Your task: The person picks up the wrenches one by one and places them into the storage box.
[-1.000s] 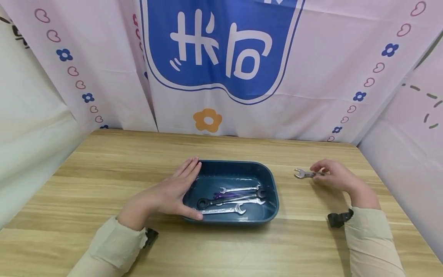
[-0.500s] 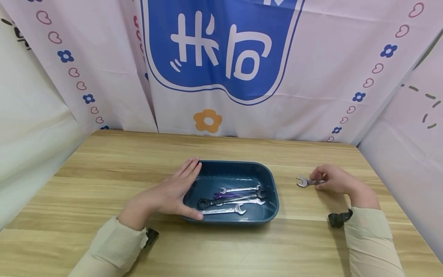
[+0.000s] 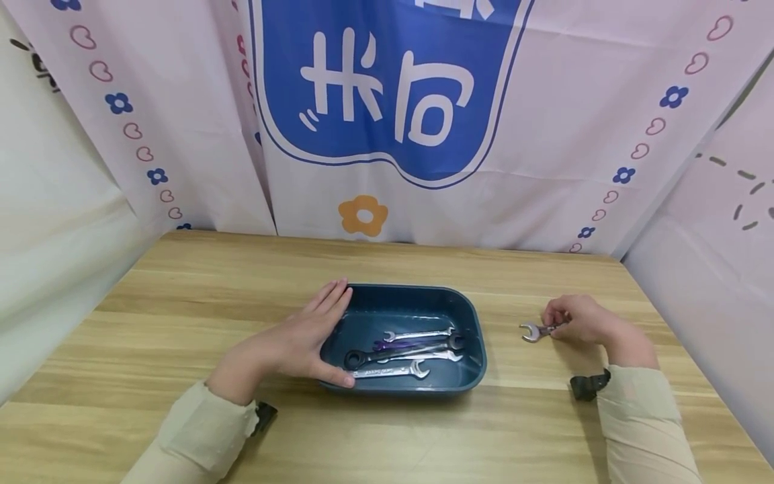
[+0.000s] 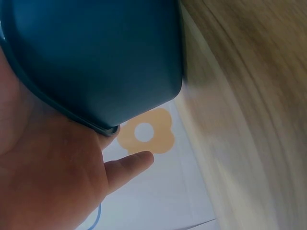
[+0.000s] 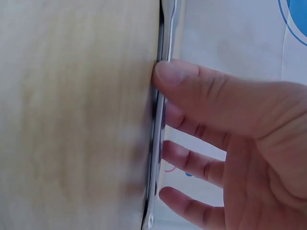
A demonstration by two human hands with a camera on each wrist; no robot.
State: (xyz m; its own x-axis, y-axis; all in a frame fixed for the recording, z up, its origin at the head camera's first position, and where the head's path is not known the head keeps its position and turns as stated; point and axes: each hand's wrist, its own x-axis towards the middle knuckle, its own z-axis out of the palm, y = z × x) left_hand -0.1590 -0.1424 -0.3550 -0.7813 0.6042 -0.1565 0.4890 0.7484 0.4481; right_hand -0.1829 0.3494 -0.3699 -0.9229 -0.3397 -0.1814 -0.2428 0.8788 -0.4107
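Observation:
In the head view, my left hand [image 3: 296, 344] rests over the left end of a dark teal plastic bin [image 3: 402, 302], fingers fairly straight along the far side and thumb on the near rim. The bin holds several wrenches: silver ones [image 3: 390, 371], a dark ratcheting wrench [image 3: 405, 352] and a purple one partly hidden under it. Right of the bin, my right hand [image 3: 582, 324] pinches a silver wrench [image 3: 532, 332] whose open end points left. The right wrist view shows the thumb [image 5: 170, 74] on this wrench [image 5: 156, 134], which lies on or very near the tabletop.
A wood-grain table [image 3: 387, 444] carries everything. A printed white curtain [image 3: 544, 168] hangs along the back edge, with more cloth at both sides. Each wrist wears a small black camera mount [image 3: 589, 385].
My right hand and the wrench in it have come slightly toward me, and the wrench has turned a little. The left hand and the bin keep their place; the head view has tilted slightly.

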